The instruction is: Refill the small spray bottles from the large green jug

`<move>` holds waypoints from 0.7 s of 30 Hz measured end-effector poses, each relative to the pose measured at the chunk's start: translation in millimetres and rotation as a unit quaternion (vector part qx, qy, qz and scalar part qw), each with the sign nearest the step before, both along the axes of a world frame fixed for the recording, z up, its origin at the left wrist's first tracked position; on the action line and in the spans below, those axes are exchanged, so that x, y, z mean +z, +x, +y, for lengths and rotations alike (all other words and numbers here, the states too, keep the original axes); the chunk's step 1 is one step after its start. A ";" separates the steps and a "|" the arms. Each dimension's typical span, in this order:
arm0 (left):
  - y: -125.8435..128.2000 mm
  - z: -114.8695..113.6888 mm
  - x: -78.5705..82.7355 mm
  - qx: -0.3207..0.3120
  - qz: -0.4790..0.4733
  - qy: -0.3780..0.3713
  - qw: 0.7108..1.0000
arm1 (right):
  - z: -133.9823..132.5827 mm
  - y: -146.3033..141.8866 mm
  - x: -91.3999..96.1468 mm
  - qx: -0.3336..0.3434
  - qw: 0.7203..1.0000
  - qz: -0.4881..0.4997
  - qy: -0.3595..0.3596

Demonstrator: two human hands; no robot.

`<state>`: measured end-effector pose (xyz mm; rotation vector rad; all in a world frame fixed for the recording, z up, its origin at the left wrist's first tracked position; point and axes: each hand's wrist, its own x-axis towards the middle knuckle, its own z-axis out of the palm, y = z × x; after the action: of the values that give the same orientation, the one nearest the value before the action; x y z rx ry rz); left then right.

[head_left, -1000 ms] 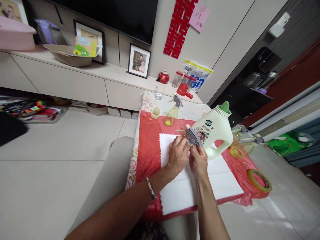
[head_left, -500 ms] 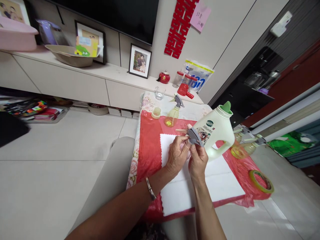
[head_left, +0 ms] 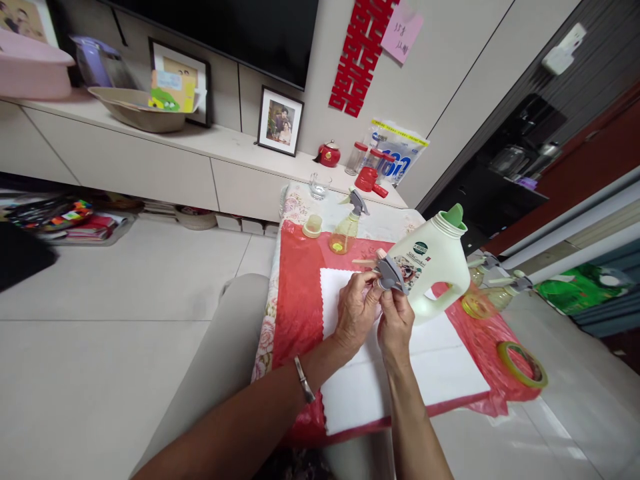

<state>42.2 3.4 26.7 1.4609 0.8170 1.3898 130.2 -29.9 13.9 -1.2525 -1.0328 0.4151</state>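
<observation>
My left hand (head_left: 356,307) and my right hand (head_left: 396,320) are closed together on a grey trigger spray head (head_left: 393,275), held above a white cloth (head_left: 356,390). Fingers of both hands pinch its lower end, and what lies below it is mostly hidden by them. A pale trigger part points left from the head. Just behind my right hand stands a large pale green jug (head_left: 434,257) with a handle and an uncapped spout. Left of it, a spray bottle (head_left: 344,233) with some yellow liquid stands upright beside a pale yellow cap (head_left: 313,225).
Red plastic sheeting (head_left: 299,300) covers much of the table. More spray bottles (head_left: 483,300) and a roll of tape (head_left: 523,365) are at the right. A glass cup (head_left: 320,185) stands at the far edge. Behind is a low cabinet (head_left: 150,160) with picture frames and jars.
Both hands keep their grip on the spray head, with only slight shifts of the fingers and wrists. The other things stay where they were.
</observation>
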 end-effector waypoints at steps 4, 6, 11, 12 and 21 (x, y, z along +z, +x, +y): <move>-2.1 0.6 1.9 0.007 0.017 0.015 1.000 | -0.7 3.2 4.2 0.005 1.000 -0.014 -0.013; -3.0 1.1 2.5 0.008 0.027 0.032 0.999 | -1.4 6.2 6.1 0.006 0.999 -0.023 -0.021; -1.8 2.4 1.9 0.015 0.042 0.038 0.998 | -3.2 8.5 7.9 0.007 0.999 -0.037 -0.033; -1.4 2.3 1.4 0.011 0.039 0.029 0.999 | -3.4 8.2 7.9 0.005 0.999 -0.039 -0.034; -7.9 -2.7 -4.2 -0.023 0.008 0.028 0.999 | -4.4 5.3 11.2 -0.023 0.996 -0.086 -0.029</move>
<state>34.3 0.7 22.6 1.5266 0.7548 1.3770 135.5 -34.4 25.0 -1.3797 -1.1414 0.3073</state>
